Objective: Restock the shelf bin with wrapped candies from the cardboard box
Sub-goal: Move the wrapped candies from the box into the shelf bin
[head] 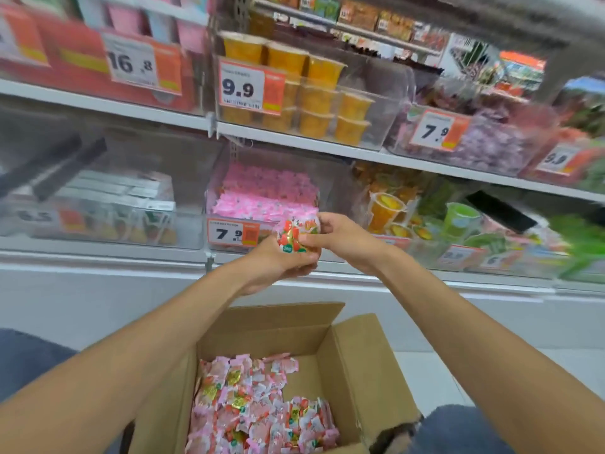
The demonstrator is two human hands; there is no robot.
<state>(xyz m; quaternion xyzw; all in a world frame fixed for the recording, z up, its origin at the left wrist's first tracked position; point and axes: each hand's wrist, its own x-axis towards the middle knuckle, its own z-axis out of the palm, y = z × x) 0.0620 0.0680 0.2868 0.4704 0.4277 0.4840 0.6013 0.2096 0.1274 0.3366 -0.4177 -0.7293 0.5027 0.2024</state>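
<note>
Candies clamped between left hand and right hand, both curled round them; likely light, slick, loose, best cupped from below.

White store shelves run across in two tiers, holding a clear bin of orange jelly cups and orange-and-white price tags. Below, a white base panel meets the pale floor. Bright, even light.

A gap stands open between the shelf bin's clear front wall and the upper shelf, above piled wrapped candies; neighbouring bins close both sides.
</note>
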